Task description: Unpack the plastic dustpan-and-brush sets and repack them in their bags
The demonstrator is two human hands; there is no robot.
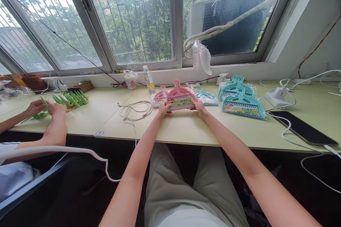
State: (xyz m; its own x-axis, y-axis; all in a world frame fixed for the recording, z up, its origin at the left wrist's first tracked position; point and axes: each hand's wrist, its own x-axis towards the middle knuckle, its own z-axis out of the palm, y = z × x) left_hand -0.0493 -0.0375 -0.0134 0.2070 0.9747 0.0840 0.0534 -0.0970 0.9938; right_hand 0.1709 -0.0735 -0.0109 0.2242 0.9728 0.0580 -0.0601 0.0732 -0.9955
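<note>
Between my two hands is a pink dustpan-and-brush set [181,96] in clear wrap, held upright with its handle on top and a yellow printed label across its front. My left hand [164,108] grips its lower left corner, and my right hand [198,106] grips the lower right one. Another pink set [159,97] stands just behind it to the left. Behind my right hand lies a teal set [206,97]. Further right, several wrapped teal sets [242,103] are grouped together on the table.
A coiled cable [137,110] lies left of my hands, with a drink bottle [148,78] near the window. To the right are a phone [303,127], a power strip [278,97] and white cords. At far left, a co-worker's hands [57,110] handle green pieces [70,100].
</note>
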